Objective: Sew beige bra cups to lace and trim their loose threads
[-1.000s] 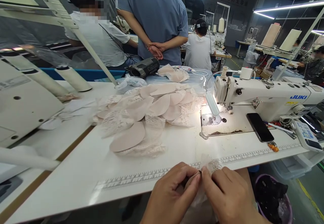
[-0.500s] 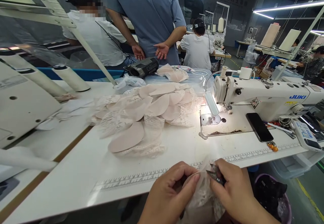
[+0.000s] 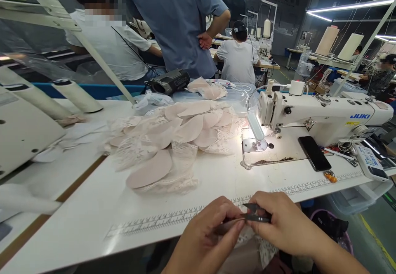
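Note:
Just off the table's front edge, my left hand (image 3: pixel 213 235) pinches a beige lace bra cup piece (image 3: pixel 244 255) by its edge. Dark thread snips (image 3: pixel 258 215) are in my right hand (image 3: pixel 283 224), their blades apart and pointing left at the pinched edge. Both hands are close together, nearly touching. Below them the lace fabric hangs, partly hidden by my fingers. On the table ahead lies a pile of beige cups with lace (image 3: pixel 188 127), one cup (image 3: pixel 150 170) nearest the front.
A white sewing machine (image 3: pixel 324 109) with a lit lamp (image 3: pixel 255 126) stands right. Near it lie a black phone (image 3: pixel 314 153) and an orange trinket (image 3: pixel 330 176). A printed ruler (image 3: pixel 173 220) runs along the front edge. A standing person (image 3: pixel 170 22) and seated co-workers are beyond.
The snips have turned and now lie flatter, with their blades nearer my left fingers. The fabric between my hands has dropped lower. The standing person has shifted their arms.

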The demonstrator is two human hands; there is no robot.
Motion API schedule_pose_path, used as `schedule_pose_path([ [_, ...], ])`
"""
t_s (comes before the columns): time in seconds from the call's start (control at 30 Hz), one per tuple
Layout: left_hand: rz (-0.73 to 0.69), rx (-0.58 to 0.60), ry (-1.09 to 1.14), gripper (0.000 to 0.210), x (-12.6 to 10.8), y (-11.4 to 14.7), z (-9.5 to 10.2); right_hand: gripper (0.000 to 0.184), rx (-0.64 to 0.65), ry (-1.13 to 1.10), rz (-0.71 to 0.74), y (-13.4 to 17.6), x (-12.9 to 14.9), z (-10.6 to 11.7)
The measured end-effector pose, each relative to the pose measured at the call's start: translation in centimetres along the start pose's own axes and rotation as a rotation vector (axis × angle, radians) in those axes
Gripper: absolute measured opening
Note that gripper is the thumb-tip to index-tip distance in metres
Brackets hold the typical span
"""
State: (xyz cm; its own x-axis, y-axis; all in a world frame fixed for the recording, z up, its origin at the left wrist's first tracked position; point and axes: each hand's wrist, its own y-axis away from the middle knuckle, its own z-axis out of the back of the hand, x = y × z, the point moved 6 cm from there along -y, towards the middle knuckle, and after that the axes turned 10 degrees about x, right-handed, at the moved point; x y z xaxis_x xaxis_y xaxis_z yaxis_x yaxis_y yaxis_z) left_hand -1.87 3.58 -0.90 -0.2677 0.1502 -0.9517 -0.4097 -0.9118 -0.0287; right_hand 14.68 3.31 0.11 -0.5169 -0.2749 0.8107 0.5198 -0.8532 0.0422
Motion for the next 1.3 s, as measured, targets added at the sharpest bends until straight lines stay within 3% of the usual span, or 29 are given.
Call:
schedule_pose_path([
  [0.17,0.038,0.092,-0.052,0.018,0.0,0.1,0.0,0.022,0.105,-0.326,-0.062,-0.7,-1.7,-0.8],
  [0.27,0.065,0.076,-0.067,0.022,0.3,0.1,0.4,0.026,0.103,-0.464,-0.043,-0.6,-2.5,-0.7],
  [0.47,0.076,0.064,-0.060,0.019,0.6,-0.2,0.3,0.015,-0.135,-0.218,-0.005,0.8,-1.3,0.4],
  [0.6,0.033,0.067,-0.087,0.013,0.7,-0.2,0.0,0.010,-0.011,-0.134,-0.022,0.7,-0.7,-0.5],
  [0.67,0.046,0.060,-0.084,0.014,0.6,0.0,0.1,0.020,0.053,-0.186,-0.026,0.3,-1.0,-0.7],
  [0.77,0.078,0.051,-0.067,0.017,0.5,0.2,0.2,0.022,0.049,-0.338,-0.013,0.0,-1.5,-0.4],
  [0.87,0.094,0.033,-0.032,0.017,0.8,0.1,0.4,0.019,-0.033,-0.301,-0.018,0.3,-1.5,-0.5],
  [0.97,0.031,0.097,-0.007,0.015,0.9,-0.2,0.0,0.007,-0.192,0.034,0.069,1.0,-0.8,-1.2],
  [1.1,-0.011,0.133,0.031,0.021,0.3,-0.1,-0.3,0.018,-0.444,0.451,0.256,0.9,-1.6,-0.9],
  [1.2,0.103,0.025,0.109,0.024,0.2,0.3,0.3,0.022,-0.623,0.460,0.148,0.6,-4.1,2.0],
  [1.3,0.206,-0.042,0.222,0.026,0.7,0.6,0.6,0.013,-0.597,0.393,0.116,0.8,-4.1,3.2],
])
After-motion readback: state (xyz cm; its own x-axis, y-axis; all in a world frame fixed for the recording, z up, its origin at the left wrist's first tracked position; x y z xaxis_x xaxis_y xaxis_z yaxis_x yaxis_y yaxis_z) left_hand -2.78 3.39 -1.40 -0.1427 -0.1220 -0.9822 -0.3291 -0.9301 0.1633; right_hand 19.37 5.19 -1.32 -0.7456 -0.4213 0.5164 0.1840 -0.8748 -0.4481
